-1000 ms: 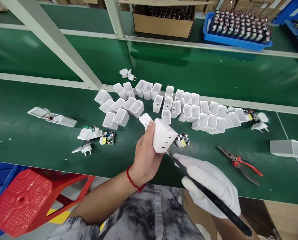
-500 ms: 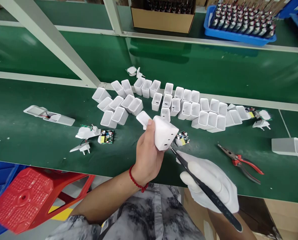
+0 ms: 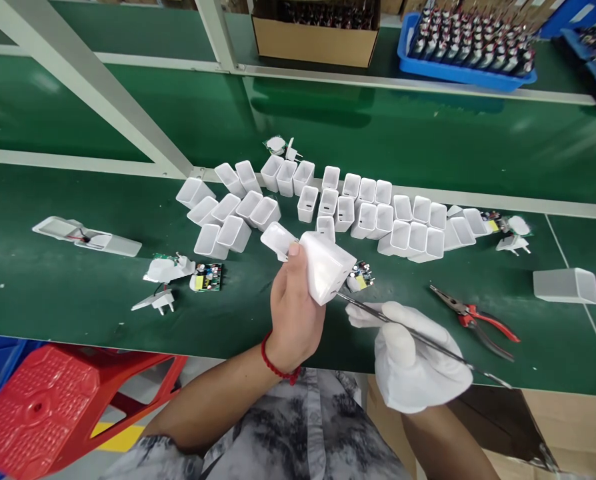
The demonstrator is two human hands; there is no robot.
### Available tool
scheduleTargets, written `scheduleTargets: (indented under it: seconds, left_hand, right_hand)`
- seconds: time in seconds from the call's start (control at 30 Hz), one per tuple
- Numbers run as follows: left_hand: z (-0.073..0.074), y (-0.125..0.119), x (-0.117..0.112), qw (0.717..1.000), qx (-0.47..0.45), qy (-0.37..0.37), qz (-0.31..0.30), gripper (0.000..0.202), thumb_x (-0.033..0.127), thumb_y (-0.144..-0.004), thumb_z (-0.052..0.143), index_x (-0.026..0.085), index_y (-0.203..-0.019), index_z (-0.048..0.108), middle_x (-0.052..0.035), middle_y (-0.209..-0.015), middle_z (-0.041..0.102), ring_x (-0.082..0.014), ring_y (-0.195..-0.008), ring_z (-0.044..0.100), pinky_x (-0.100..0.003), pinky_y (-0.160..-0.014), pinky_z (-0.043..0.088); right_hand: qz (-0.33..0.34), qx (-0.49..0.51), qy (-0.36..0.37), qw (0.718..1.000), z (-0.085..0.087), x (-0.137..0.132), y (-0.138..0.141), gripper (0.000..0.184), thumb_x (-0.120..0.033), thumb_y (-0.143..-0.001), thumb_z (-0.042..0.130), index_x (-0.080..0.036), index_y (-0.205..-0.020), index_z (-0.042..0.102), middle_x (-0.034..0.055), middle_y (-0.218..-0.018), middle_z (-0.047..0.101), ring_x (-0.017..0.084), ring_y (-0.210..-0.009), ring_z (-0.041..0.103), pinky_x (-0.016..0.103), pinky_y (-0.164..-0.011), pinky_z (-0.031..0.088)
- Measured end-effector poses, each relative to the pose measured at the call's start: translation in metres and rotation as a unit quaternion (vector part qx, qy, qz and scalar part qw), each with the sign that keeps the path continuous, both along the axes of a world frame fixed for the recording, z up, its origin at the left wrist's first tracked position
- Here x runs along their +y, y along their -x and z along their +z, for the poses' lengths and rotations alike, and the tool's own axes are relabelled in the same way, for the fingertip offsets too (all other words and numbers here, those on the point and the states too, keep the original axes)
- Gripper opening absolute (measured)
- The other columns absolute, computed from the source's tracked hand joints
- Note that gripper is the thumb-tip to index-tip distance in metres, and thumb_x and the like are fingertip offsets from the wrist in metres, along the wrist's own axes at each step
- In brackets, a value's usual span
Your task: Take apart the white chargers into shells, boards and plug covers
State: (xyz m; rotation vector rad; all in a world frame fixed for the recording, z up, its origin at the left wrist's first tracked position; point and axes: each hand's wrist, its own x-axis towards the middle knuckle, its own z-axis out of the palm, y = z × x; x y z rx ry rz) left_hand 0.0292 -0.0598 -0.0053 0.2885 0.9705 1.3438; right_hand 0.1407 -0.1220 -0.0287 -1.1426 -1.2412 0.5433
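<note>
My bare left hand (image 3: pixel 297 310) is closed around a white plastic charger housing (image 3: pixel 324 267), its slotted end tilted towards the right. A white plastic piece (image 3: pixel 278 239) sticks out on the housing's far left side; whether it is joined to it I cannot tell. In my gloved right hand (image 3: pixel 418 353) are dark metal tweezers (image 3: pixel 428 342), pinched between thumb and fingers. Their tip meets the slotted end of the housing near its lower corner. Just behind, partly covered by the housing, lies a small circuit board (image 3: pixel 361 276) with a yellow component.
Several open white housings (image 3: pixel 366 220) stand in rows along the back. Left lie a circuit board (image 3: pixel 208 277) and a plug piece (image 3: pixel 158 299); right, red-handled pliers (image 3: pixel 471 317) and a single housing (image 3: pixel 565 287). A blue tray (image 3: pixel 468 77) of parts sits on the shelf.
My right hand has turned the tweezers from their broad side to their thin edge, lying flatter. The housing has tilted, so its slots show less. The whole view has shifted slightly.
</note>
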Motion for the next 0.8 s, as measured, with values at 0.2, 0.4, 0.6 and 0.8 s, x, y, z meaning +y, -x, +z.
scheduleTargets:
  seconds: [0.2, 0.4, 0.6, 0.8]
  left_hand:
    - [0.001, -0.001, -0.001, 0.999, 0.022, 0.034, 0.028, 0.029, 0.05, -0.086, 0.063, 0.022, -0.089, 0.07, -0.0011, -0.083, 0.069, -0.0163, -0.073, 0.064, -0.022, -0.056, 0.052]
    - [-0.004, 0.003, 0.001, 0.999, 0.022, 0.029, 0.039, 0.031, 0.051, -0.085, 0.065, 0.021, -0.091, 0.071, -0.0005, -0.086, 0.069, -0.014, -0.073, 0.064, -0.021, -0.06, 0.052]
    - [-0.002, 0.004, 0.004, 0.999, 0.03, 0.015, 0.041, 0.033, 0.052, -0.081, 0.068, 0.021, -0.093, 0.07, -0.0003, -0.085, 0.068, -0.0151, -0.074, 0.064, -0.022, -0.06, 0.053]
    - [-0.007, 0.001, 0.0, 0.997, 0.046, -0.023, 0.053, 0.037, 0.057, -0.072, 0.075, 0.021, -0.08, 0.069, 0.0009, -0.073, 0.064, -0.013, -0.067, 0.06, -0.02, -0.06, 0.051]
  right_hand:
    - [-0.016, -0.096, -0.037, 0.995, -0.003, -0.003, 0.0, 0.034, -0.011, -0.079, 0.069, -0.023, -0.111, 0.066, 0.0027, -0.093, 0.076, 0.02, -0.074, 0.074, 0.031, -0.064, 0.064]
    - [0.008, -0.319, -0.115, 0.941, -0.003, -0.021, -0.016, 0.059, -0.01, -0.076, 0.072, -0.016, -0.132, 0.055, 0.0121, -0.119, 0.069, 0.025, -0.097, 0.071, 0.038, -0.076, 0.063]
    - [-0.042, -0.289, -0.113, 0.95, 0.001, -0.027, -0.02, 0.045, -0.017, -0.083, 0.066, -0.019, -0.128, 0.057, 0.0094, -0.113, 0.072, 0.022, -0.093, 0.071, 0.038, -0.074, 0.062]
    - [0.017, -0.297, -0.101, 0.949, 0.012, -0.006, -0.009, 0.037, -0.011, -0.08, 0.066, -0.016, -0.116, 0.06, 0.0091, -0.096, 0.076, 0.019, -0.085, 0.073, 0.03, -0.07, 0.062]
